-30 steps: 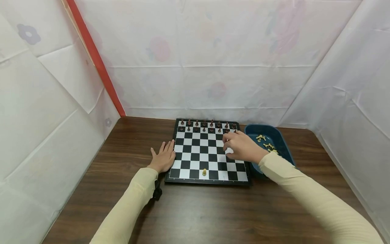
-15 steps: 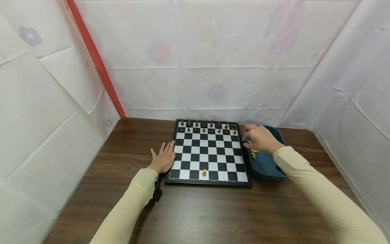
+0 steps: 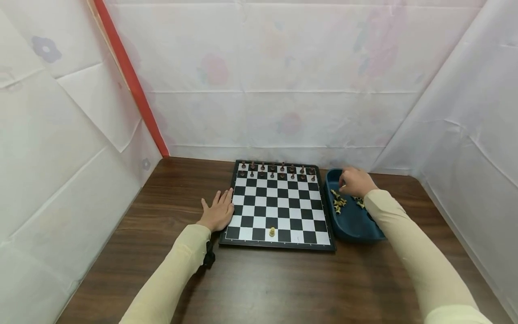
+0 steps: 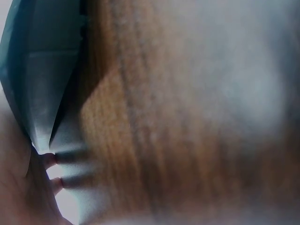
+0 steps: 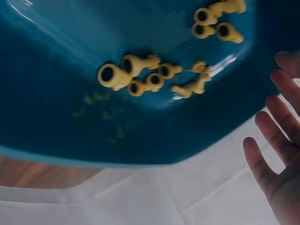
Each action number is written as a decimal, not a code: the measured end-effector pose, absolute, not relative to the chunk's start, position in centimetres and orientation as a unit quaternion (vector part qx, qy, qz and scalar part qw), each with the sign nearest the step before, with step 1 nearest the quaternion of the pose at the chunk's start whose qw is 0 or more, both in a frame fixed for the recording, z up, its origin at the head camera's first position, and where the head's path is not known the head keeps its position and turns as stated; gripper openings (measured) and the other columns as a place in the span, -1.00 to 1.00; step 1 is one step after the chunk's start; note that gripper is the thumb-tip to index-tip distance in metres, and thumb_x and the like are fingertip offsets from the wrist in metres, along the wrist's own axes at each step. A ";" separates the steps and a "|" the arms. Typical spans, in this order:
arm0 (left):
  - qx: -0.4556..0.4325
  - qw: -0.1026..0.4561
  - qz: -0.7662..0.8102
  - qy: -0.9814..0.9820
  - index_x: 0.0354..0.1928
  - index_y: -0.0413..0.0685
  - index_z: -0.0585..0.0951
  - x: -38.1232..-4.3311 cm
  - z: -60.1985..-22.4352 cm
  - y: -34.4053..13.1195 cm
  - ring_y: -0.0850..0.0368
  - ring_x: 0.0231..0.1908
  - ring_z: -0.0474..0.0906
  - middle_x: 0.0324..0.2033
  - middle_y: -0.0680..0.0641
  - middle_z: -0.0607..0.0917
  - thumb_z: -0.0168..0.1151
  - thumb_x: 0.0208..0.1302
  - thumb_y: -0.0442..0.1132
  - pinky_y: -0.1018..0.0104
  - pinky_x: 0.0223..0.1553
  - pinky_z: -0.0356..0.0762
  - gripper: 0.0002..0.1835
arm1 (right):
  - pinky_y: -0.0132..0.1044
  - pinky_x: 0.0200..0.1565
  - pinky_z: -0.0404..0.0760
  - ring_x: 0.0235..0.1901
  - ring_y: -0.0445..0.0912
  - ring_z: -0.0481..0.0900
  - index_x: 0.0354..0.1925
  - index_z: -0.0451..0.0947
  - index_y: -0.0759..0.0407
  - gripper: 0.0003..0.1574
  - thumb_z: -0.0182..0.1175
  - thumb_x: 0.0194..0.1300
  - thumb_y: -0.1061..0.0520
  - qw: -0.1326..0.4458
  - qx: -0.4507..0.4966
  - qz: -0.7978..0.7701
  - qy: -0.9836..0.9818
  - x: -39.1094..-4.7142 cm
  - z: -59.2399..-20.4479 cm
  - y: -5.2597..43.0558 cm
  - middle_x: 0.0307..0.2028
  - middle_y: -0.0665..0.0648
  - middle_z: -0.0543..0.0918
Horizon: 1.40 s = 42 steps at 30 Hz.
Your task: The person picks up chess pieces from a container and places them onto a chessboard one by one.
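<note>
In the head view my left hand (image 3: 218, 211) lies flat with fingers spread, at the left edge of the chessboard (image 3: 261, 211). The left wrist view is blurred and shows only part of that hand (image 4: 11, 173). My right hand (image 3: 358, 181) hovers over the far part of a blue plastic bin (image 3: 356, 227). In the right wrist view its fingers (image 5: 272, 133) are loosely extended, with nothing visible between them. Cream chess pieces (image 5: 140, 65) lie in groups on the bin floor. One cream chess piece (image 3: 272, 232) stands on the board's near row.
Two rows of dark brown chess pieces (image 3: 272, 175) stand along the board's far side. The bin stands against the board's right edge on a brown wooden table (image 3: 279, 288). White sheeting (image 3: 259, 119) walls off the back and both sides.
My right hand has moved from above the board to the right, over the bin. The bin shifted slightly between the earlier frames. My left hand has stayed at the board's edge.
</note>
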<state>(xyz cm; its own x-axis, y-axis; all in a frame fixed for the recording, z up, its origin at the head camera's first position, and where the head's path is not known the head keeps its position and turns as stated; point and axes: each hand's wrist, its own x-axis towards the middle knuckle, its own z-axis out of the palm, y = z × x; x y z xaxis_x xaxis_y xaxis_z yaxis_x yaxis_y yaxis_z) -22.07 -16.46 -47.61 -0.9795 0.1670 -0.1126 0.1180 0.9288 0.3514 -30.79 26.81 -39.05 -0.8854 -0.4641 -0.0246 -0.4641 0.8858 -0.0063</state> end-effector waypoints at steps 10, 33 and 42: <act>0.072 0.065 0.172 0.980 0.51 -0.10 -0.13 -22.0 -47.8 -16.4 -0.18 0.44 -0.21 0.46 -0.18 0.02 -0.43 0.50 -0.06 -0.46 0.18 -0.49 -0.38 | -0.07 -0.37 0.61 -0.47 -0.07 0.59 -0.41 0.71 0.21 -0.89 0.35 0.10 0.16 0.084 -0.190 -0.060 0.976 -33.1 -41.4 27.3 -0.38 0.11 0.65; 0.072 0.065 0.161 0.982 0.51 -0.08 -0.13 -21.9 -47.8 -16.2 -0.16 0.44 -0.22 0.46 -0.16 0.02 -0.43 0.51 -0.06 -0.47 0.18 -0.46 -0.39 | -0.24 -0.57 0.38 -0.68 -0.10 0.39 -0.78 0.43 0.05 -0.63 0.27 0.08 0.17 0.095 -0.131 -0.090 0.983 -35.0 -44.8 26.3 -0.74 0.00 0.46; 0.069 0.067 0.160 0.982 0.51 -0.06 -0.13 -21.8 -47.7 -16.1 -0.15 0.45 -0.22 0.46 -0.15 0.02 -0.44 0.51 -0.05 -0.46 0.19 -0.47 -0.39 | -0.15 -0.50 0.49 -0.60 -0.06 0.46 -0.58 0.62 0.16 -0.84 0.22 0.10 0.20 0.102 -0.119 -0.110 0.981 -35.4 -45.3 26.6 -0.60 0.05 0.57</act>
<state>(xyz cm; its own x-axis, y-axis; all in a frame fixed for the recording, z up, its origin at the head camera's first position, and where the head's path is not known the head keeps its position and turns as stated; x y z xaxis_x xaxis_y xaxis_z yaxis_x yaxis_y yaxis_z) -21.75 -16.09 -47.74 -0.9816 0.1565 -0.1092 0.1138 0.9394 0.3234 -35.36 26.58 -45.34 -0.9505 -0.2569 -0.1746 -0.2120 0.9474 -0.2399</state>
